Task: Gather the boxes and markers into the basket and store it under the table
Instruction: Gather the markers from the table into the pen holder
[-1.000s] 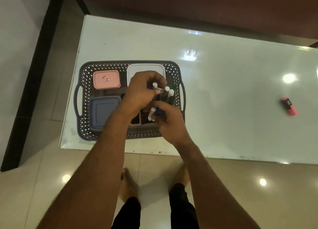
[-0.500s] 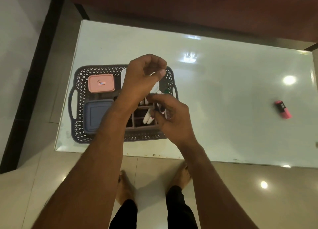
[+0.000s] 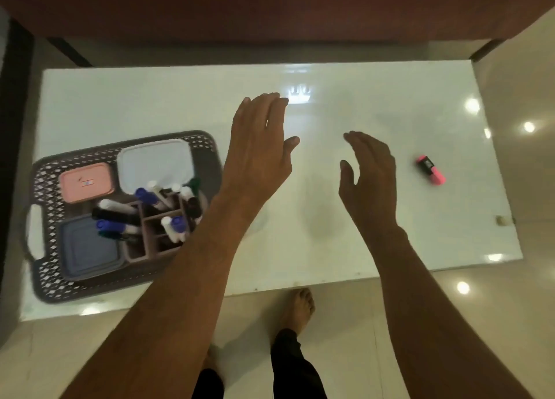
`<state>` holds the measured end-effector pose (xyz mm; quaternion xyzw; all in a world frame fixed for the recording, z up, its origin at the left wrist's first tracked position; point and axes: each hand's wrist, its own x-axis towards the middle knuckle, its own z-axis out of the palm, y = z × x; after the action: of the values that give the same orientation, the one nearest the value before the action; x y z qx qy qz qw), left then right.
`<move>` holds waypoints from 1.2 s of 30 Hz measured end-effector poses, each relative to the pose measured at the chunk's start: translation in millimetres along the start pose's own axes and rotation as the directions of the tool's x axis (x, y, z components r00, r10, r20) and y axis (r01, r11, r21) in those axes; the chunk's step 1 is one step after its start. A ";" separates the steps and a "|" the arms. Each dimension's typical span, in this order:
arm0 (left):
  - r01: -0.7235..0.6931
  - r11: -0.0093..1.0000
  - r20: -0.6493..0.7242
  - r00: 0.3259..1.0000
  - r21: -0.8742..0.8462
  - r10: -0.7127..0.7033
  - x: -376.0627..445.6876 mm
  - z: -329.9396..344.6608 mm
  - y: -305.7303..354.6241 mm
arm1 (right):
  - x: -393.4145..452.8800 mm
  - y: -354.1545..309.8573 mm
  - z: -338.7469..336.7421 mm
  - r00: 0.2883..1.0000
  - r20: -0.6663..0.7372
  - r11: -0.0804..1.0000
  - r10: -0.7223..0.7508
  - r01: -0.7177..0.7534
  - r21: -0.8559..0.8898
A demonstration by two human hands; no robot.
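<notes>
A dark perforated basket [image 3: 48,188] sits at the table's left front. Inside lie a pink box [image 3: 87,182], a white box [image 3: 154,164] and a blue-grey box [image 3: 87,248]. A brown divided holder [image 3: 150,242] in the basket carries several markers [image 3: 177,227]; more markers [image 3: 115,215] lie across the blue-grey box. A pink highlighter [image 3: 431,169] lies alone on the table at the right. My left hand [image 3: 258,149] hovers open over the table's middle, right of the basket. My right hand [image 3: 371,170] is open too, just left of the highlighter. Neither hand holds anything.
The white glossy table [image 3: 330,242] stands on a shiny tiled floor [image 3: 420,323], with a dark red-brown surface [image 3: 270,8] beyond its far edge. My bare feet [image 3: 297,308] are near the table's front edge. A small chip [image 3: 500,220] marks the right edge.
Both hands left the marker holder in the basket and swung right over the table, fingers spread and empty. The view shifted right, so the basket now sits far left.
</notes>
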<state>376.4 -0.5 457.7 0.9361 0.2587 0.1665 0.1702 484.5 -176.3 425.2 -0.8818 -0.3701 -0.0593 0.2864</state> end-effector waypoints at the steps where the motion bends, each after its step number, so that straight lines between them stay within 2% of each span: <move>1: -0.022 0.999 0.019 1.000 0.036 0.021 2.6 13.2 10.8 | 1.6 21.5 -3.1 1.000 0.003 0.999 0.030 -0.029 -0.045; 6: -0.104 0.986 0.108 0.990 0.128 0.090 8.6 78.5 64.9 | 5.9 107.9 -13.1 0.973 0.040 0.939 0.229 -0.210 -0.273; 11: -0.126 0.981 0.175 0.980 0.149 0.099 11.5 134.4 103.5 | 8.7 166.3 -13.2 0.915 0.049 0.864 0.399 -0.358 -0.355; 15: -0.126 0.980 0.221 0.971 0.152 0.091 10.7 167.3 114.0 | 12.0 188.7 -9.4 0.877 0.088 0.827 0.473 -0.406 -0.389; 19: -0.126 0.979 0.277 0.958 0.158 0.078 6.9 190.5 120.9 | 11.0 197.6 -9.4 0.877 0.087 0.820 0.473 -0.402 -0.407; 24: -0.149 0.974 0.309 0.947 0.173 0.090 -1.5 203.9 117.4 | 8.9 196.7 -4.1 0.876 0.051 0.816 0.481 -0.425 -0.391; 28: -0.093 0.984 0.284 0.958 0.153 0.046 -3.5 198.2 112.4 | 8.0 175.1 0.4 0.884 0.066 0.842 0.464 -0.416 -0.342; 36: 0.028 0.993 0.135 0.990 0.118 -0.044 -16.2 138.1 73.9 | -2.8 65.7 18.2 0.930 0.074 0.928 0.359 -0.347 -0.136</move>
<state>450.0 -101.1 361.5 0.9489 0.2723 0.0834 0.1359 525.7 -205.0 378.9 -0.9515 -0.2144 0.0140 0.2201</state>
